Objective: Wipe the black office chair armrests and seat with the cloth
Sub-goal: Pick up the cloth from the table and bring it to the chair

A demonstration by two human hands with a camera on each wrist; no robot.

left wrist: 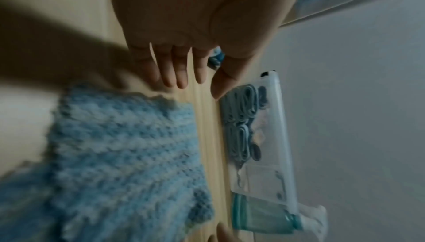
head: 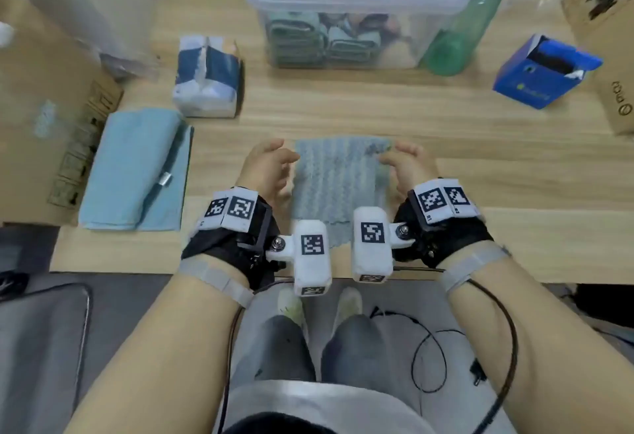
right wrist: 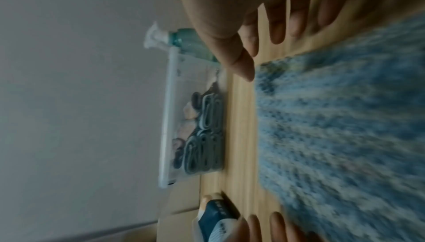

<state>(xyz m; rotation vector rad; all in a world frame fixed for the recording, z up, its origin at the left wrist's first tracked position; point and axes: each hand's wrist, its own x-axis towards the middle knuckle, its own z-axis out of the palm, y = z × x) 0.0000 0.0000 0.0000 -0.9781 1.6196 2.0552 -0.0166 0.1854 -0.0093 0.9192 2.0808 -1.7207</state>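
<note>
The cloth point(head: 339, 186) is laid flat on the table point(head: 411, 124), between the left hand point(head: 266, 167) and the right hand point(head: 408, 166). Nothing is held by either hand: the fingers point(left wrist: 181, 71) of the left hand are extended and relaxed just beside the cloth's left edge, and the fingers point(right wrist: 278, 26) of the right hand are likewise loose at its right edge. Whether the cloth is touched at the edges cannot be told.

The cloth is judged to be light, soft and limp, with a ribbed, fluffy pile. No stiffness is to be expected; it will sag and fold when lifted. A pinch at the two far corners, nearest the fingertips, is judged suitable, or the cloth may be gathered in one hand.

Beyond the fingertips a clear storage box point(head: 356, 11) is placed, with a green spray bottle point(head: 463, 32) leaning against it. Beyond the left fingers lies a tissue pack point(head: 207, 78); further to the outside of the left hand a folded blue towel point(head: 123, 169) is placed, with a dark pen-like tool point(head: 164, 172) on it. Outside the right hand stands a blue carton point(head: 545, 71). None of these obstructs the cloth. The office chair is not clearly identified in any view.
</note>
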